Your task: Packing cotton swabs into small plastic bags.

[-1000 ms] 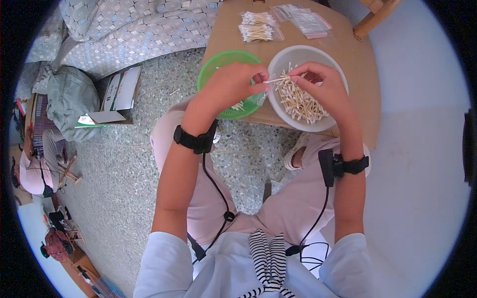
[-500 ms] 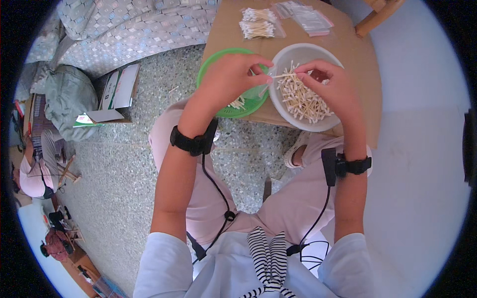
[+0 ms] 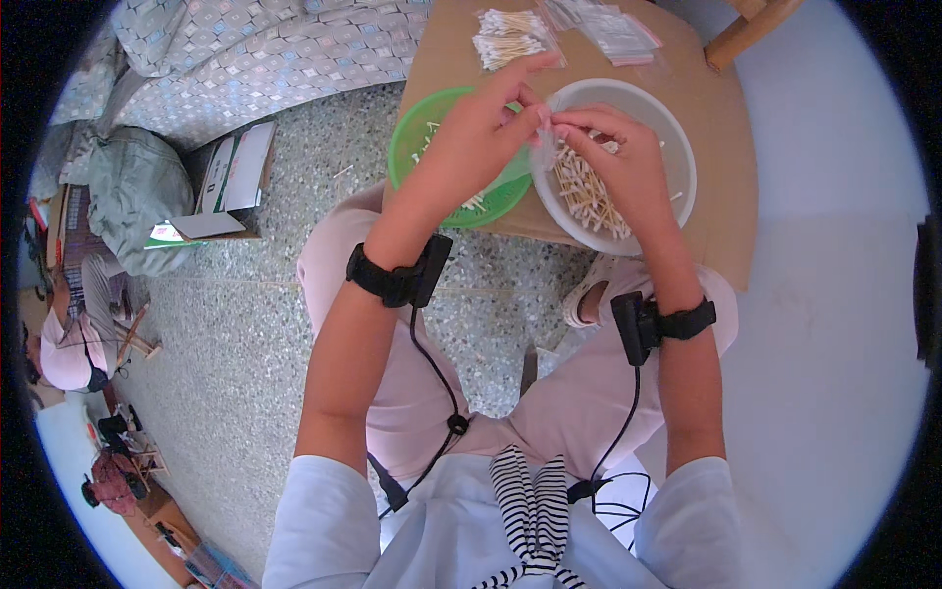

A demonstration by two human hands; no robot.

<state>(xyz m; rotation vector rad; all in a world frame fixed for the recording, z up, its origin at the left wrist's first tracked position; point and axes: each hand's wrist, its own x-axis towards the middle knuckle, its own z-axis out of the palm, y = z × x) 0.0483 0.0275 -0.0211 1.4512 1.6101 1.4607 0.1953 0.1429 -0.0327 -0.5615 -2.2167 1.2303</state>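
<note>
A small clear plastic bag (image 3: 546, 147) hangs from my left hand (image 3: 496, 123), pinched between thumb and fingers above the gap between two bowls. My right hand (image 3: 620, 147) meets it at the bag's upper edge, thumb and fingertips pressed together; what they pinch is hidden. Beneath my right hand, a white bowl (image 3: 687, 162) holds a heap of loose cotton swabs (image 3: 589, 191). Under my left hand and wrist sits a green basket (image 3: 400, 162), with a few cotton swabs (image 3: 475, 202) showing inside.
Bags packed with cotton swabs (image 3: 510, 37) and flat clear bags (image 3: 618, 37) lie at the far side of the cardboard-covered table (image 3: 721, 196). A wooden leg (image 3: 736, 39) stands at far right. To the left are an open carton (image 3: 235, 177) and another person (image 3: 74, 348).
My right hand has moved left to the bag, and the cotton swab between its fingertips no longer shows. My left hand has shifted slightly right and away from me.
</note>
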